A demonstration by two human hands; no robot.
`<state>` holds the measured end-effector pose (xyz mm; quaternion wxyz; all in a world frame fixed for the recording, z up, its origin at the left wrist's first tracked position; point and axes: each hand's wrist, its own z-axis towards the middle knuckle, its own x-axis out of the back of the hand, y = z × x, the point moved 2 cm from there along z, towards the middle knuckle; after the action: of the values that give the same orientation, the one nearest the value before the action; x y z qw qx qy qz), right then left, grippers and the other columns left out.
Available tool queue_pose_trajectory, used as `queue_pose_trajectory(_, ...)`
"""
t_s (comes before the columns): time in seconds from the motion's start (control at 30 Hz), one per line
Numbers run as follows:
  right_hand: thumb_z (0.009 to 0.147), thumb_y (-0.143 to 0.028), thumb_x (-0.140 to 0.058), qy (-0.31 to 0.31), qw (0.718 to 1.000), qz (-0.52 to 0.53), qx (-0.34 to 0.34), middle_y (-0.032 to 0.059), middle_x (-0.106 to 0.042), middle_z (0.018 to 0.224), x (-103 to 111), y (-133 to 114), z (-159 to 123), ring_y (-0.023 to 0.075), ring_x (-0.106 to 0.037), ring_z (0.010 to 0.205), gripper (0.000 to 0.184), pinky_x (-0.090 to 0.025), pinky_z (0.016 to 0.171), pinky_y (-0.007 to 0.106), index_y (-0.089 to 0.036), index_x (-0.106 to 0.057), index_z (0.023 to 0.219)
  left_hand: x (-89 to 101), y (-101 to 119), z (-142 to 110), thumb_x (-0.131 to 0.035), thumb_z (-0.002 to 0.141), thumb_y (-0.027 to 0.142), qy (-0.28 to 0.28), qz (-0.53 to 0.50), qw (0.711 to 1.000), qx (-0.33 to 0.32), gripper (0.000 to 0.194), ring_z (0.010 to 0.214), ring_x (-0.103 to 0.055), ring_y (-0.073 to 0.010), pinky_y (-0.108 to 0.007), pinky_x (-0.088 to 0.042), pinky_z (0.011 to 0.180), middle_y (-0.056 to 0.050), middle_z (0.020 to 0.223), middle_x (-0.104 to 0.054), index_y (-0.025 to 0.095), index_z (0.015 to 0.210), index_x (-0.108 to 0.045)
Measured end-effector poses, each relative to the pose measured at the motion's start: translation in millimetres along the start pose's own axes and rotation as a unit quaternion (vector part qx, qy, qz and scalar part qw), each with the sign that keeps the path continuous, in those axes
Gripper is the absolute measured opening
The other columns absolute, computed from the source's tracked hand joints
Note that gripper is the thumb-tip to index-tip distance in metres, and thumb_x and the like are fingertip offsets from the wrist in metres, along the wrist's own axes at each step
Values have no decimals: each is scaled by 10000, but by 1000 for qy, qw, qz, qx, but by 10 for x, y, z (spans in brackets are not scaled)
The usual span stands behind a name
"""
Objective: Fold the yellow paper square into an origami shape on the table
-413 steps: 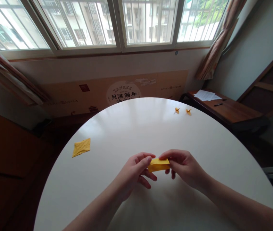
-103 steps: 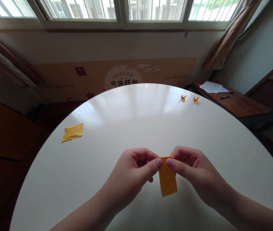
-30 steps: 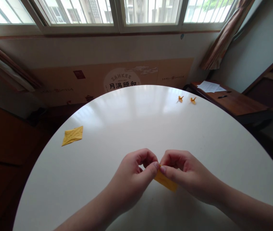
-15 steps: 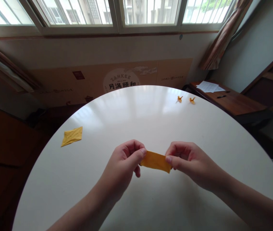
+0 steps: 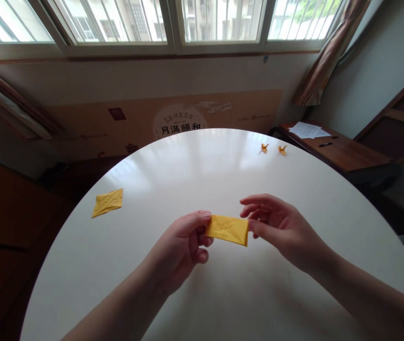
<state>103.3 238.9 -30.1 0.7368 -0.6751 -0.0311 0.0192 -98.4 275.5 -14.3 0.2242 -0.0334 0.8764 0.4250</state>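
Folded yellow strip (image 5: 227, 229), one, lower centre: left hand (image 5: 184, 251) clamped on its left end; right hand (image 5: 276, 227), fingers parted, at its right end. Yellow sheet (image 5: 107, 202), one, centre left. Paper birds (image 5: 265, 148), two, upper right.

On the tan board (image 5: 141, 121) beyond your white table (image 5: 173, 180), you can read "ZANKEE" in curved capitals inside a pale circle (image 5: 179, 122). Beneath it, in bold dark characters, you see "月满颐和". A tiny line between the two is too small for you to make out surely. The script toward the board's two ends, the dark red square (image 5: 117, 114) and the white sheets (image 5: 305, 130) give you no legible words.
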Motion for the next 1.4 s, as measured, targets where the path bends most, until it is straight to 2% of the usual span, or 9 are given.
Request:
queue_pose_trajectory(0.13, 847, -129, -708, -57, 993, -25, 100, 43, -638, 1091, -122, -89, -69, 178, -615, 951, 339, -532, 759, 279, -324, -696, 1125, -45, -94, -24, -660, 782, 218, -20, -20, 996, 79, 113, 484, -385, -43, -102, -315, 333, 35, 682, -451, 134, 822, -595)
queue_pose_trajectory(0.23, 852, -165, -721, -66, 990, -28, 122, 66, -646, 1026, -161, -159, -89, 202, -624, 948, 136, -522, 772, 308, -252, -736, 954, -77, -159, -26, -661, 789, 256, -59, 15, 994, 95, 146, 473, -376, -39, -107, -341, 337, 34, 699, -465, 135, 839, -599)
queue_pose_trajectory(0.3, 874, -231, -713, -61, 994, -14, 95, 68, -661, 950, -158, -157, -87, 201, -627, 891, 16, -518, 751, 315, -220, -724, 867, -90, -181, -25, -668, 787, 299, -65, 64, 993, 78, 179, 491, -403, -48, -117, -365, 349, 22, 726, -490, 142, 818, -588)
queue_pose_trajectory(0.47, 854, -369, -742, -24, 998, 44, -48, 10, -637, 702, -123, -30, -71, 128, -539, 604, 187, -446, 530, 235, -188, -703, 832, -85, -111, -58, -600, 854, 461, -3, 174, 981, -88, 327, 661, -525, -114, -167, -456, 436, -56, 918, -583, 144, 923, -645)
queue_pose_trajectory(0.6, 816, -395, -773, -29, 991, 60, -115, -4, -622, 658, -145, -6, -74, 105, -510, 565, 244, -405, 482, 199, -170, -685, 782, -94, -64, -122, -661, 838, 478, -24, 254, 952, -167, 354, 686, -543, -145, -196, -472, 483, -51, 806, -612, 138, 937, -681)
queue_pose_trajectory(0.7, 797, -393, -787, -42, 990, 45, -123, -4, -620, 660, -174, -34, -86, 99, -505, 561, 256, -410, 489, 199, -163, -681, 759, -98, -76, -138, -720, 800, 461, -40, 283, 944, -165, 359, 641, -547, -144, -213, -474, 497, -43, 738, -631, 134, 947, -693)
queue_pose_trajectory(0.83, 813, -424, -763, -49, 990, 24, -134, -7, -593, 638, -200, -44, -105, 92, -487, 546, 307, -401, 481, 197, -157, -651, 714, -98, -92, -125, -736, 783, 412, -41, 296, 942, -153, 284, 572, -520, -121, -205, -452, 478, -24, 649, -607, 129, 793, -707)
queue_pose_trajectory(1.1, 825, -431, -749, -61, 984, 73, -149, 9, -620, 677, -207, -10, -113, 135, -578, 609, 275, -438, 408, 165, -168, -668, 829, -93, -104, -108, -761, 739, 397, -36, 259, 959, -107, 286, 514, -487, -101, -190, -417, 453, 8, 566, -549, 136, 681, -657)
queue_pose_trajectory(1.4, 829, -392, -753, -57, 986, 56, -145, 3, -609, 662, -216, -17, -113, 122, -567, 599, 252, -450, 423, 164, -161, -663, 786, -83, -103, -71, -748, 760, 372, -43, 253, 960, -116, 240, 530, -514, -113, -198, -434, 454, -25, 629, -630, 135, 773, -715)
